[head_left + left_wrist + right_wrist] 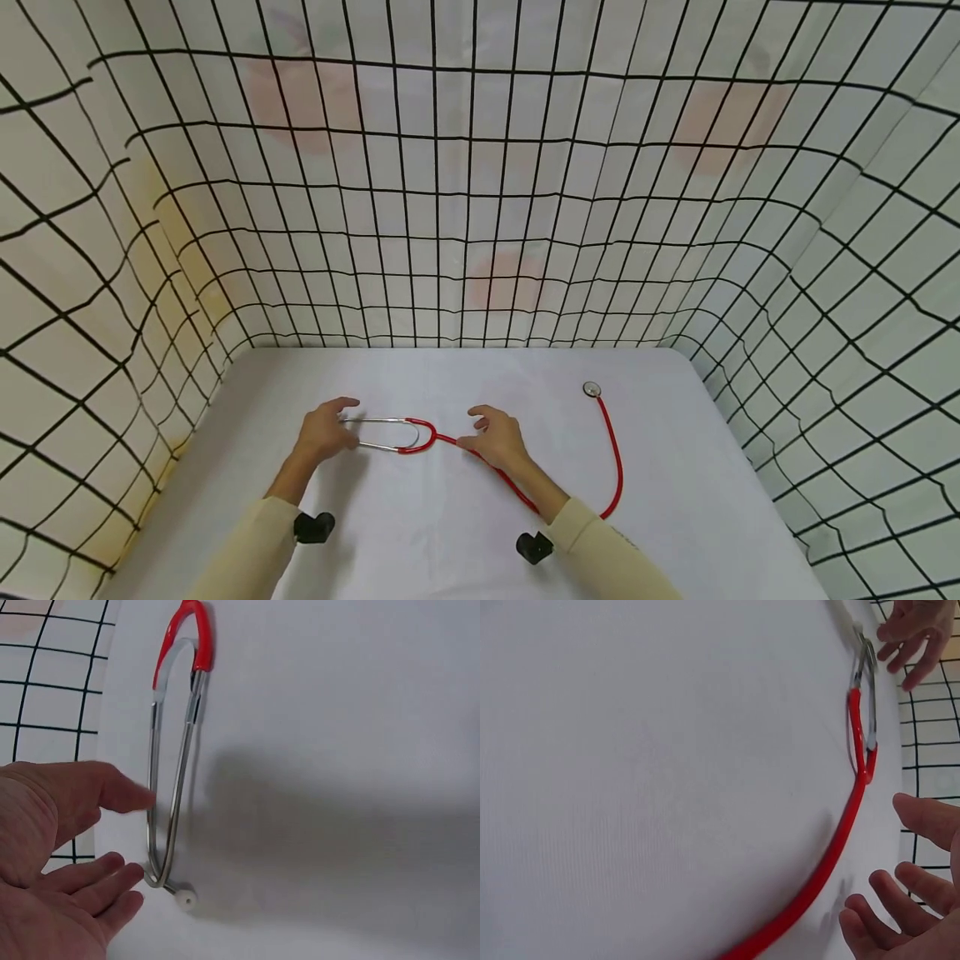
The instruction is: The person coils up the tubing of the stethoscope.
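Observation:
A stethoscope with red tubing (617,458) lies on a white tabletop. Its round chest piece (592,389) is at the far right, and the metal ear tubes (381,447) point left. My left hand (322,432) hovers at the ear-tube end, thumb and fingers apart, gripping nothing. One white ear tip (187,900) shows in the left wrist view; the other is hidden. Over the red tubing just right of the Y-joint (435,435) is my right hand (501,439), its fingers loosely bent and spread. In the right wrist view it is apart from the tube.
Black wire grid (465,192) stands at the back and both sides of the white table (450,550), with pale sheeting behind it. A black wrist device (315,527) sits at the left sleeve, and another (534,547) at the right sleeve.

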Demonstrator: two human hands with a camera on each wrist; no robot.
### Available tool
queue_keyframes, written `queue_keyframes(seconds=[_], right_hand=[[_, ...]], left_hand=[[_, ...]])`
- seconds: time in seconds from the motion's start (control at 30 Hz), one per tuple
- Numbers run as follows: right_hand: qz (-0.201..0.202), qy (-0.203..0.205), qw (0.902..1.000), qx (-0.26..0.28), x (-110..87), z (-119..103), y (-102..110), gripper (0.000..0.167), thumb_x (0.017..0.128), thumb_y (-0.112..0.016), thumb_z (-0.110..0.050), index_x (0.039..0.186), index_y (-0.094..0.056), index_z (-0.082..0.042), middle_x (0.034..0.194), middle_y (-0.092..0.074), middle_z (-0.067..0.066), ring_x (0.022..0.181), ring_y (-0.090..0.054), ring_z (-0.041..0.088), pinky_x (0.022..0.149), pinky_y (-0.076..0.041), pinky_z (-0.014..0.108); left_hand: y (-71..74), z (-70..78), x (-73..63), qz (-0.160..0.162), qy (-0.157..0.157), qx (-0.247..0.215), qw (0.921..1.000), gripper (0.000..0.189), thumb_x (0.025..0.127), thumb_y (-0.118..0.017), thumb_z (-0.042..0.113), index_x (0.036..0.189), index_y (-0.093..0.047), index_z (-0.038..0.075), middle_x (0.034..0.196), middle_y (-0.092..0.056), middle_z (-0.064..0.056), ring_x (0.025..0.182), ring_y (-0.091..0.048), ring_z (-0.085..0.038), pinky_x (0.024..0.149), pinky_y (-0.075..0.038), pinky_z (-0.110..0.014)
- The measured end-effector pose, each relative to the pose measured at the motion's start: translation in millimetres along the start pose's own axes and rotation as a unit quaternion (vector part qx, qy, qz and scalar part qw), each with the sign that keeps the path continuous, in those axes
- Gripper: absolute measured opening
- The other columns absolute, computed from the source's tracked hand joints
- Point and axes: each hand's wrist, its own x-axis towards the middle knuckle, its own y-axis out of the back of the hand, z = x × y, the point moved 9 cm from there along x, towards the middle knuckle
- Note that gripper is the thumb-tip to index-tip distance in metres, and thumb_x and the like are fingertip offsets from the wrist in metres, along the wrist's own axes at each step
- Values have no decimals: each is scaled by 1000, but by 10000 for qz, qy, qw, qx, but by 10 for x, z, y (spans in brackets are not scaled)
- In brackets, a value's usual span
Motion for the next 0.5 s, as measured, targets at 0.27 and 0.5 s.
queue_keyframes(seconds=[0.27,0.5], right_hand=[[8,222,9997,56,14,-6,-119,48,73,-88,-18,116,-72,-4,96,-75,13,88,-64,24,79,-50,38],[21,170,9998,130,10,47,-218,37,73,-86,-13,107,-74,-5,93,-76,9,90,-69,24,82,-55,40]], left_hand=[[-37,-36,-4,27,101,172,9998,67,71,-84,9,134,-61,3,116,-67,-26,100,-61,-40,88,-44,-55],[-61,-102,-20,37,226,273,9994,64,71,-84,10,132,-63,5,118,-68,-24,107,-61,-42,90,-34,-59]])
